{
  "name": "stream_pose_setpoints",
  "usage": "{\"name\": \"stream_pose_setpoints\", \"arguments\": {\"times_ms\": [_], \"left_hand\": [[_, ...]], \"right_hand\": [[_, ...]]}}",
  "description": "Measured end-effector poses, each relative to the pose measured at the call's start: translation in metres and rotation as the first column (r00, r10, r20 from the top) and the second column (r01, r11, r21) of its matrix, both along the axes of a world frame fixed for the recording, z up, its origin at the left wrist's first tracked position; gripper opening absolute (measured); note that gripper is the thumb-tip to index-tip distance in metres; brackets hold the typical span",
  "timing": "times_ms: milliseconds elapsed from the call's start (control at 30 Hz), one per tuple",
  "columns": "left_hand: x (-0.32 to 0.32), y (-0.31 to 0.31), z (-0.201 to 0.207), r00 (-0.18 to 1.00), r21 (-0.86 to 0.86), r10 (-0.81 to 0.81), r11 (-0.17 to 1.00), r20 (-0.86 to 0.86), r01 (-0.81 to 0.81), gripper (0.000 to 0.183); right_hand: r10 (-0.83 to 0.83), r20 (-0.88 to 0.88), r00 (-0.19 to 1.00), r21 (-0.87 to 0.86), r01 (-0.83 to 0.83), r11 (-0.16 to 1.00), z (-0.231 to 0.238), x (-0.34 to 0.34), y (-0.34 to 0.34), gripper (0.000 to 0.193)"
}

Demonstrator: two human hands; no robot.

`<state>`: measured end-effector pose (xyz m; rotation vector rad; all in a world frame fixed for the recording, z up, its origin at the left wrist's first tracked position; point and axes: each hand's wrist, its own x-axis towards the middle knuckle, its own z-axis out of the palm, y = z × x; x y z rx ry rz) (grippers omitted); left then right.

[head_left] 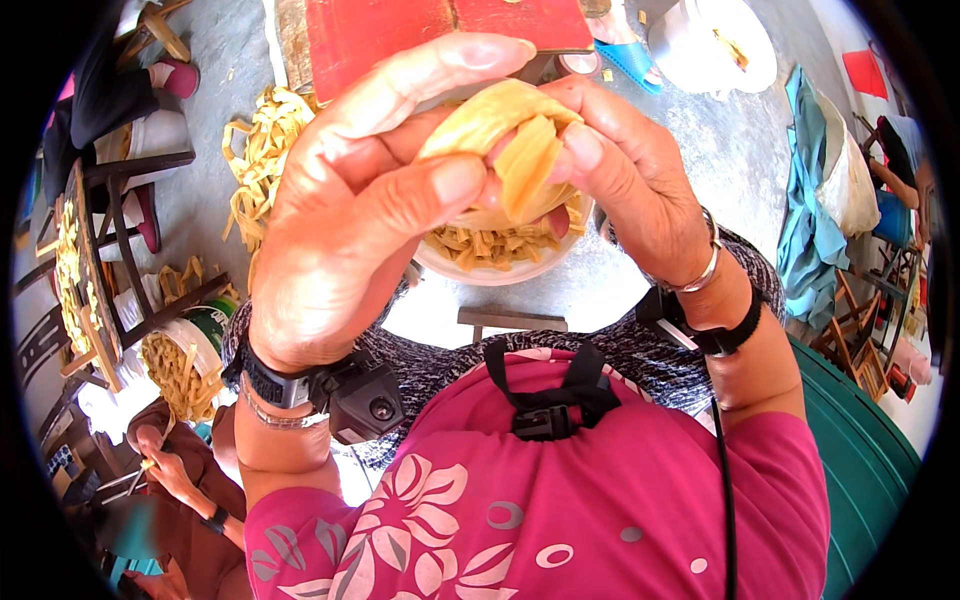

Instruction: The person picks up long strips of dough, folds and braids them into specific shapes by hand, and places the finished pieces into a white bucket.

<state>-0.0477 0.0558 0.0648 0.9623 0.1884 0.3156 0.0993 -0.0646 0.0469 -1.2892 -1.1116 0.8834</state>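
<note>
In front of my chest, both hands hold a soft, yellow, flat strip (490, 115), bent into a loop with one end folded through its middle. My left hand (330, 220) pinches the loop's left side, its thumb pressed on the front and its fingers arched above. On the other side, my right hand (640, 180) grips the strip and the tucked end between thumb and fingers. Directly below is a white bowl (490, 276) with many small yellow folded pieces (500, 245) in it. My hands partly hide the bowl.
A red board (390, 45) lies beyond my hands, with a heap of yellow strips (265, 135) to its left. A white bucket (690, 50) stands far right, a green bin (850, 470) near right. At lower left, another person's hand (170, 470) is near a strip-filled bucket (205, 325).
</note>
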Motion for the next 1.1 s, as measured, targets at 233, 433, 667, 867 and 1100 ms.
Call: {"name": "stream_pose_setpoints", "arguments": {"times_ms": [233, 433, 667, 867, 1100], "left_hand": [[0.002, 0.001, 0.002, 0.978, 0.905, 0.179, 0.424, -0.109, 0.024, 0.054], [0.003, -0.008, -0.001, 0.971, 0.613, 0.150, 0.790, -0.186, -0.004, 0.053], [0.003, -0.009, 0.006, 0.964, 0.015, -0.066, 0.997, -0.258, 0.072, 0.062], [-0.002, 0.005, 0.001, 0.996, -0.046, -0.005, 0.999, -0.093, 0.000, 0.055], [-0.006, 0.016, -0.005, 0.997, -0.102, 0.048, 0.993, -0.059, -0.054, 0.051]], "right_hand": [[0.131, -0.048, 0.990, -0.142, -0.137, 0.980, -0.003, 0.003, -0.007, 0.032], [0.044, -0.113, 0.993, 0.065, -0.036, 0.997, -0.013, -0.007, 0.001, 0.032], [-0.044, -0.161, 0.986, -0.022, 0.041, 0.999, -0.007, -0.003, -0.003, 0.031], [-0.150, 0.095, 0.984, -0.052, 0.155, 0.987, -0.013, 0.014, -0.011, 0.035], [-0.091, 0.171, 0.981, -0.118, 0.112, 0.987, -0.024, 0.028, -0.020, 0.028]]}}
